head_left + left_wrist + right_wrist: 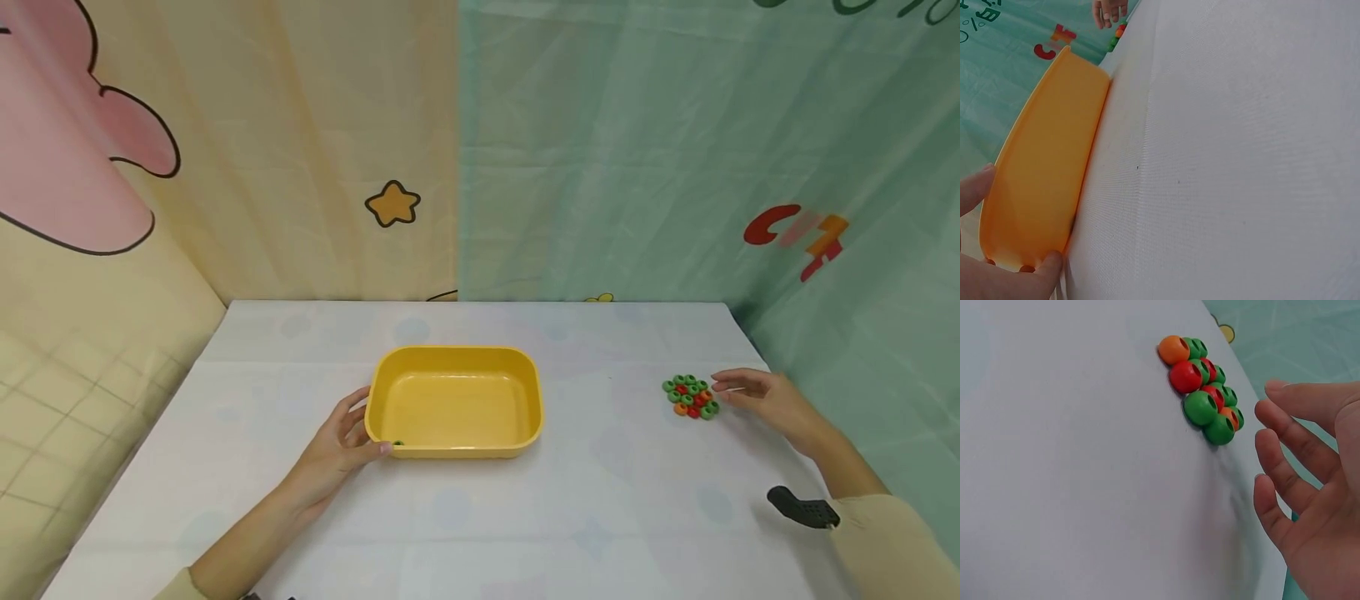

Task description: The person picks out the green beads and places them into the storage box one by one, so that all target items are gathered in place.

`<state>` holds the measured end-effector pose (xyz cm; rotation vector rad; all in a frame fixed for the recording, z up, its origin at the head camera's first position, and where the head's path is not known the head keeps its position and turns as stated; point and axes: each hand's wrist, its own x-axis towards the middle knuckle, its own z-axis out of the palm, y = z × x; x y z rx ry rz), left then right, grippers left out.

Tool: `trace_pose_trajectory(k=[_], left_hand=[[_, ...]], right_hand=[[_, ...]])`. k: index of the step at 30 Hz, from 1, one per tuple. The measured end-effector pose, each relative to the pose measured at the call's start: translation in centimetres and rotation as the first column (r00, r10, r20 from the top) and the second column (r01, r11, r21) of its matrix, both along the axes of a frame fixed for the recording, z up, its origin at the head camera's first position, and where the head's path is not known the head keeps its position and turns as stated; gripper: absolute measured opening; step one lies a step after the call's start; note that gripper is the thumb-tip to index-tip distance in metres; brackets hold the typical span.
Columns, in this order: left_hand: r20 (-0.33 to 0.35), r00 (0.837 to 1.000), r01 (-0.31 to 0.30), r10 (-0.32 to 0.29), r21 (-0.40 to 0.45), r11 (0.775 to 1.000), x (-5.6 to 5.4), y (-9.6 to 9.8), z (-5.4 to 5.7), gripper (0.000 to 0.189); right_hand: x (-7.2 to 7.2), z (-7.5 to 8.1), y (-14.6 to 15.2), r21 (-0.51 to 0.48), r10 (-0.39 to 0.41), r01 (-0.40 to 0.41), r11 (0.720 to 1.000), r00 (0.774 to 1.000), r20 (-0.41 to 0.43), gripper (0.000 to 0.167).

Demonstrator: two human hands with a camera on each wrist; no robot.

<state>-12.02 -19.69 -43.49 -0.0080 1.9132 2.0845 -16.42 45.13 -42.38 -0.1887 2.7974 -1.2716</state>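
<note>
A yellow rectangular tray (453, 451) stands on the white table. My left hand (337, 454) grips its near left corner, the thumb along the front rim and the fingers around the left side. In the left wrist view the tray's outer wall (1047, 144) shows between thumb and fingers. One small green bead (398, 443) lies inside by the front wall, mostly hidden. To the right, a cluster of green, red and orange beads (688, 398) with round holes sits on the cloth. My right hand (776, 408) hovers just right of them, fingers loosely bent and holding nothing.
White patterned cloth (600, 517) covers the table. Printed curtains, beige on the left and green (600, 167) on the right, hang behind its far edge. A black strap end (804, 508) sticks out by the right sleeve.
</note>
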Motion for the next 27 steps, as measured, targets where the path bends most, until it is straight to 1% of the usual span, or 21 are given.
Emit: trace_pose_trajectory(k=[3, 7, 10, 13, 17, 22, 24, 27], left_hand=[[0.005, 1.0, -0.004, 0.004, -0.002, 1.0, 0.0, 0.1, 0.0, 0.094], [0.012, 1.0, -0.006, 0.006, -0.002, 1.0, 0.0, 0.2, 0.1, 0.095], [0.014, 1.0, -0.004, 0.004, 0.004, 1.0, 0.0, 0.2, 0.1, 0.095], [0.008, 1.0, -0.007, 0.007, 0.011, 1.0, 0.0, 0.2, 0.1, 0.094], [0.005, 1.0, -0.008, 0.008, 0.018, 1.0, 0.0, 0.1, 0.1, 0.094], [0.003, 1.0, -0.003, 0.003, 0.017, 1.0, 0.1, 0.1, 0.0, 0.094], [0.0, 1.0, -0.002, 0.002, 0.018, 1.0, 0.1, 0.1, 0.0, 0.094], [0.001, 1.0, -0.003, 0.003, 0.022, 1.0, 0.0, 0.1, 0.0, 0.094]], right_hand=[[0.4, -0.5, 0.6, 0.021, -0.012, 0.012, 1.0, 1.0, 0.028, 0.042], [1.0, -1.0, 1.1, 0.101, -0.026, 0.018, 0.995, 0.997, 0.077, 0.047], [1.1, -1.4, 1.1, 0.182, -0.028, 0.013, 0.983, 0.996, 0.08, 0.048], [1.0, -1.7, 0.7, 0.229, -0.028, 0.012, 0.973, 0.997, 0.069, 0.048], [0.8, -2.0, 0.1, 0.236, -0.034, 0.021, 0.972, 0.998, 0.05, 0.044], [0.8, -2.3, -0.1, 0.248, -0.041, 0.039, 0.968, 0.999, 0.004, 0.038], [0.8, -2.5, -0.1, 0.242, -0.044, 0.047, 0.969, 0.999, -0.017, 0.036], [0.6, -2.6, 0.0, 0.216, -0.051, 0.056, 0.975, 0.998, -0.027, 0.036]])
